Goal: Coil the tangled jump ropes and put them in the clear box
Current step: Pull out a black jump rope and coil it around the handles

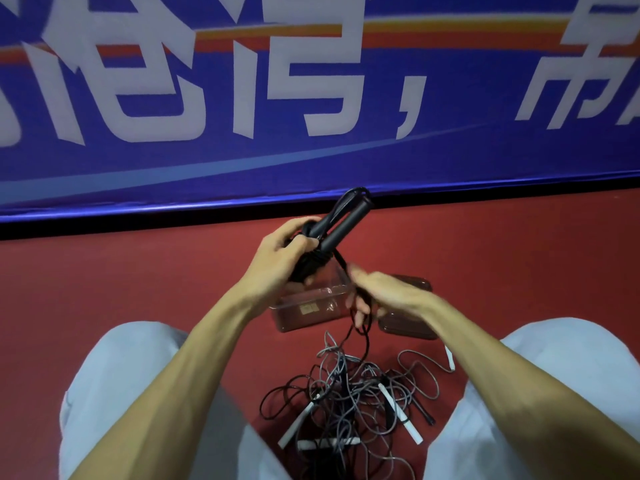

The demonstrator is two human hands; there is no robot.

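From the head camera, your left hand (278, 259) was raised above the red floor (138, 271), fingers curled tightly round a black jump rope (346, 220). You gripped it where the wound turns of cord bunched against the lower ends of its two black handles, and the handles stuck up and away to the right with a short loop of cord arching over their tips.

Your right hand (384, 296) was lower and to the right, smeared by motion. Its fingers were curled round the black cord (342, 260), which ran from the bundle in your left hand down through that grip. The exact lie of the fingertips could not be made out.

Below the right hand the cord dropped to the floor and joined the tangled jump ropes (349, 400), a loose heap of black and grey cords lying between your knees. Several white handles (400, 412) lay in the heap.

The clear box (298, 318) stood on the floor just beyond the heap, directly under your two hands, its far part hidden behind them. A clear lid (408, 327) lay just beside it to the right, partly covered by your right wrist.

Your light trouser legs (121, 393) framed the bottom corners. A blue banner (311, 161) with large white characters ran across the back.
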